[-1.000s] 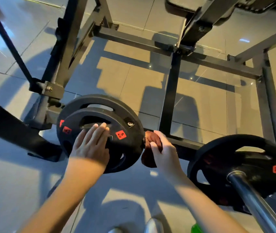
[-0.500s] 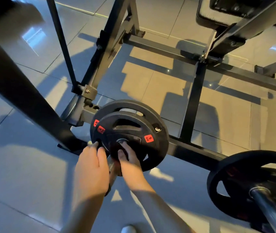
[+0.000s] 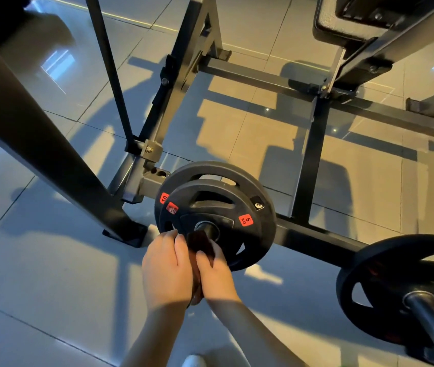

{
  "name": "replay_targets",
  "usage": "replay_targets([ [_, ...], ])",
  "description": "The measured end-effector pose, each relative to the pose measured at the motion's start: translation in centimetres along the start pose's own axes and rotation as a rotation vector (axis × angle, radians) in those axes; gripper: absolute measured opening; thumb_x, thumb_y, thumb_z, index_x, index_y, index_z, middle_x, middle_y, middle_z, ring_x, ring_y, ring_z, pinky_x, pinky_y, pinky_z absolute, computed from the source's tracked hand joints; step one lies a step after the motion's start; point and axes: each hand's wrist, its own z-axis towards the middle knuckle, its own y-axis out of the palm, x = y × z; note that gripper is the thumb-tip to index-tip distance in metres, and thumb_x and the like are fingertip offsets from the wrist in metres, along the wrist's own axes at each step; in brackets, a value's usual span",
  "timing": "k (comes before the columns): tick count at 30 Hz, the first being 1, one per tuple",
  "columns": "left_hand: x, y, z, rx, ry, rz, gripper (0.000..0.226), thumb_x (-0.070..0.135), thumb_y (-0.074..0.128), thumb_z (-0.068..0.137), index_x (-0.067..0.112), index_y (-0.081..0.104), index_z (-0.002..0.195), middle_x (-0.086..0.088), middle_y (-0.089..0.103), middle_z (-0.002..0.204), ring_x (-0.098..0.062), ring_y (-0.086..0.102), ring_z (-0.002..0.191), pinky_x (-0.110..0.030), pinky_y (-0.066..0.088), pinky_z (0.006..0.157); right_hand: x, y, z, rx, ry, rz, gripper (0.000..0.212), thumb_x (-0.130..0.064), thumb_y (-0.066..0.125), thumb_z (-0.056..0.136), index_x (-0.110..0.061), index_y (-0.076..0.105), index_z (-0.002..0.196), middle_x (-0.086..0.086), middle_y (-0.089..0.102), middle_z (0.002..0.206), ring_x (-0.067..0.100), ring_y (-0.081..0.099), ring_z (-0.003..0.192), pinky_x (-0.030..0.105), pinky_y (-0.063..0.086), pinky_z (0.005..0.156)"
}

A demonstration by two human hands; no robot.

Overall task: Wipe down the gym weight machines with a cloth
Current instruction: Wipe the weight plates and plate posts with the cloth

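Note:
Two black weight plates [image 3: 226,207] with red labels, the front one marked 5 KG, sit on a horizontal peg of the dark machine frame [image 3: 306,181]. A dark reddish-brown cloth [image 3: 200,243] is bunched just below the plates' centre hole. My right hand [image 3: 214,274] grips the cloth against the front plate. My left hand [image 3: 167,271] lies pressed beside it, fingers curled round the cloth's lower part at the plate's bottom edge. Most of the cloth is hidden between the two hands.
A second black plate [image 3: 396,287] on a steel bar [image 3: 433,321] stands at the lower right. A thick slanted post [image 3: 38,144] crosses the left side. A padded bench [image 3: 343,19] hangs at the top right. Glossy tiled floor [image 3: 38,274] lies all round.
My right hand brought the cloth from the plates' right edge to the front, under the centre hole. My left hand slid off the plate face down to join it. The view shifted left.

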Motion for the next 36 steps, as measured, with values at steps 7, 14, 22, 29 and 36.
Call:
replay_targets([
  [7, -1.6, 0.5, 0.9, -0.051, 0.058, 0.047, 0.074, 0.049, 0.010, 0.083, 0.010, 0.060, 0.121, -0.008, 0.061, 0.117, -0.024, 0.052, 0.114, -0.042, 0.041, 0.099, -2.8, 0.8, 2.6, 0.292, 0.132, -0.112, 0.041, -0.027, 0.057, 0.095, -0.012, 0.047, 0.132, 0.010, 0.059, 0.125, 0.028, 0.056, 0.115, 0.040, 0.046, 0.101],
  [14, -2.1, 0.4, 1.1, -0.214, -0.013, -0.157, 0.052, 0.038, 0.025, 0.095, 0.012, 0.048, 0.133, -0.006, 0.048, 0.134, -0.019, 0.042, 0.126, -0.037, 0.032, 0.109, -2.1, 1.6, -0.3, 0.298, 0.053, -0.052, 0.032, -0.029, 0.058, 0.095, -0.023, 0.055, 0.126, 0.005, 0.065, 0.115, 0.020, 0.060, 0.104, 0.037, 0.050, 0.091],
  [22, -3.9, -2.0, 8.7, -0.341, 0.393, 0.224, 0.048, 0.026, 0.046, 0.098, 0.015, 0.037, 0.143, -0.006, 0.034, 0.149, -0.026, 0.037, 0.134, -0.043, 0.031, 0.110, -3.2, 2.6, 0.5, 0.301, 0.071, -0.310, 0.044, -0.026, 0.056, 0.095, -0.026, 0.048, 0.138, 0.007, 0.060, 0.122, 0.026, 0.057, 0.109, 0.035, 0.047, 0.093],
  [29, -1.7, -0.7, 15.2, -0.366, 0.672, 0.625, 0.058, 0.028, 0.040, 0.099, 0.008, 0.021, 0.149, -0.011, 0.015, 0.159, -0.027, 0.018, 0.145, -0.043, 0.023, 0.114, -4.7, 2.5, 2.8, 0.320, 0.206, -0.498, 0.037, -0.035, 0.048, 0.097, -0.018, 0.043, 0.130, 0.010, 0.059, 0.119, 0.033, 0.058, 0.108, 0.037, 0.047, 0.089],
  [36, -3.0, 0.5, 16.8, -0.469, 0.594, 0.533, 0.069, 0.026, 0.048, 0.096, 0.003, 0.012, 0.151, -0.015, 0.013, 0.159, -0.029, 0.020, 0.144, -0.043, 0.023, 0.114, -4.5, 2.6, 2.0, 0.303, 0.203, -0.507, 0.036, -0.026, 0.047, 0.098, -0.019, 0.041, 0.132, 0.010, 0.057, 0.118, 0.031, 0.057, 0.108, 0.039, 0.048, 0.092],
])
